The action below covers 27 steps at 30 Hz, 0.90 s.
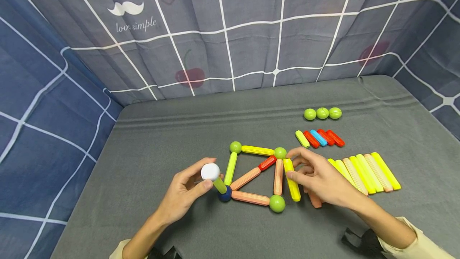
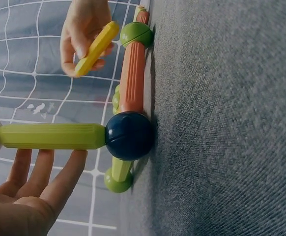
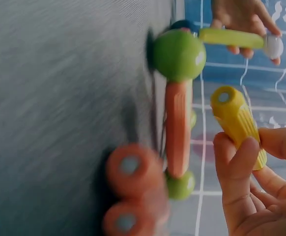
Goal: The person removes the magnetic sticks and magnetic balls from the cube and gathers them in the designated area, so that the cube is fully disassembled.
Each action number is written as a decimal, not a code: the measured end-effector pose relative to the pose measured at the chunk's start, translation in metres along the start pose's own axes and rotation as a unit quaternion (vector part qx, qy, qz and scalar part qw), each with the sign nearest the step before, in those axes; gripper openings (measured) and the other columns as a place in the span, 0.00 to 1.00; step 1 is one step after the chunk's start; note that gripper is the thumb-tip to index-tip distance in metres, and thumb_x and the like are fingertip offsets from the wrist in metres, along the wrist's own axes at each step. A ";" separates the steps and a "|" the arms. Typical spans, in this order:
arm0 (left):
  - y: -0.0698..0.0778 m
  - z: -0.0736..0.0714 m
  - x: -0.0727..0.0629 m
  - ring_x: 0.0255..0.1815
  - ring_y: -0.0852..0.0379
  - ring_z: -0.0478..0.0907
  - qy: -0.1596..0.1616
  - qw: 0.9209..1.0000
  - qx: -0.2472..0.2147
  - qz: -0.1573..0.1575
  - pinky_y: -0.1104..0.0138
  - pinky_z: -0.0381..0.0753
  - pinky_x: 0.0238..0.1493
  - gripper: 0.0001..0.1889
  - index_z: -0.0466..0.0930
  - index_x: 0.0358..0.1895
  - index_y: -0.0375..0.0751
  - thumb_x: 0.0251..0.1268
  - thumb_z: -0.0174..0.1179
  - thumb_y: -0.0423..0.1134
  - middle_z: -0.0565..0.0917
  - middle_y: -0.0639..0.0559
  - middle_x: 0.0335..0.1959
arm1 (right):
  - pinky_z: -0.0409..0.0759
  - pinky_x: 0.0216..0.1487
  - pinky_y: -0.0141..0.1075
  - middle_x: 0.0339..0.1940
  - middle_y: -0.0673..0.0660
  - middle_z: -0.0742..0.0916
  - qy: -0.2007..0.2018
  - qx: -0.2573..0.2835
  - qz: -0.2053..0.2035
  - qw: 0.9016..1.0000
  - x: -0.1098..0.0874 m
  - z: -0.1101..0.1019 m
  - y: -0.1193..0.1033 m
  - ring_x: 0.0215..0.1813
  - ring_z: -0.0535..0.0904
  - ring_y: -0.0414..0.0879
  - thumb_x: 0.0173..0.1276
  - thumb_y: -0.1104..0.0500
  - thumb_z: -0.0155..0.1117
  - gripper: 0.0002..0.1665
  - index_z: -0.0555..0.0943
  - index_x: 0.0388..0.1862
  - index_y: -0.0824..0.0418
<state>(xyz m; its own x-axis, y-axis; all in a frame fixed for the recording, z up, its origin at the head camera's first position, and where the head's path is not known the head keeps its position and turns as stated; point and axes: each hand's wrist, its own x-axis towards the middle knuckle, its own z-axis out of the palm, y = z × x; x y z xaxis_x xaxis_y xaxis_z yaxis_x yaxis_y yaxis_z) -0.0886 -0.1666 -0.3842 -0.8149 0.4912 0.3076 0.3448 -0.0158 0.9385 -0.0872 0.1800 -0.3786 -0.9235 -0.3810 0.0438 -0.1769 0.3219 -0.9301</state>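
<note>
My left hand pinches a white ball on top of an upright lime rod; its other fingers lie along that rod. Below, the rod meets a dark blue ball at the corner of a flat frame. The frame has green balls at its other corners, with orange rods, a yellow rod and a lime rod as sides. An orange rod and a red rod form its diagonal. My right hand pinches a yellow stick off the table, beside the frame's right side.
Orange rods lie under my right hand. Further right is a row of yellow and pale orange sticks. Short red, blue and lime rods and three green balls sit behind. A checked curtain borders the grey table.
</note>
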 end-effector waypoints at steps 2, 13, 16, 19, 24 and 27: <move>0.000 0.000 0.000 0.52 0.48 0.81 -0.004 1.000 -0.001 0.006 0.62 0.81 0.51 0.23 0.69 0.68 0.36 0.71 0.55 0.24 0.81 0.33 0.48 | 0.81 0.32 0.36 0.39 0.57 0.81 0.012 -0.021 0.008 1.000 -0.005 -0.004 0.005 0.30 0.82 0.46 0.69 0.64 0.66 0.18 0.74 0.55 0.64; -0.003 0.003 0.001 0.49 0.50 0.81 -0.008 0.999 -0.029 0.019 0.61 0.83 0.51 0.30 0.66 0.69 0.31 0.64 0.60 0.20 0.79 0.27 0.46 | 0.77 0.33 0.32 0.28 0.48 0.80 0.032 -0.125 -0.011 0.992 -0.010 -0.010 0.020 0.32 0.78 0.40 0.62 0.65 0.72 0.15 0.79 0.46 0.59; -0.003 0.004 0.001 0.47 0.49 0.82 -0.004 1.000 -0.016 0.022 0.61 0.83 0.50 0.31 0.66 0.70 0.32 0.63 0.60 0.19 0.79 0.28 0.45 | 0.76 0.31 0.31 0.26 0.46 0.79 0.037 -0.146 -0.014 0.988 -0.009 -0.010 0.021 0.31 0.77 0.39 0.62 0.65 0.73 0.15 0.80 0.46 0.60; -0.003 0.005 0.001 0.47 0.50 0.82 0.001 1.000 -0.004 0.019 0.61 0.83 0.50 0.32 0.66 0.71 0.34 0.63 0.60 0.19 0.80 0.30 0.46 | 0.77 0.31 0.31 0.29 0.47 0.79 0.040 -0.159 -0.018 0.986 -0.009 -0.009 0.023 0.31 0.77 0.38 0.61 0.67 0.73 0.15 0.81 0.45 0.61; -0.003 0.005 0.001 0.48 0.49 0.82 0.004 1.000 0.003 0.015 0.62 0.83 0.51 0.33 0.64 0.73 0.36 0.64 0.60 0.19 0.80 0.32 0.47 | 0.78 0.31 0.31 0.31 0.48 0.79 0.039 -0.169 -0.021 0.985 -0.007 -0.008 0.026 0.31 0.76 0.37 0.60 0.70 0.70 0.12 0.82 0.43 0.63; -0.003 0.005 0.001 0.49 0.49 0.82 0.006 1.000 0.005 0.012 0.61 0.83 0.52 0.34 0.63 0.73 0.36 0.64 0.60 0.20 0.81 0.33 0.47 | 0.77 0.31 0.31 0.32 0.48 0.79 0.038 -0.172 -0.021 0.984 -0.007 -0.008 0.027 0.31 0.76 0.37 0.60 0.72 0.68 0.13 0.82 0.44 0.65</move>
<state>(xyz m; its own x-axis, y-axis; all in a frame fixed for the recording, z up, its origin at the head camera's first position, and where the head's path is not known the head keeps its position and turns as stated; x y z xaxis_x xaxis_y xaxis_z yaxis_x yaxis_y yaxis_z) -0.0882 -0.1611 -0.3875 -0.8119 0.4797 0.3328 0.3694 -0.0194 0.9291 -0.0881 0.1987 -0.4013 -0.9334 -0.3388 0.1182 -0.3079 0.5870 -0.7487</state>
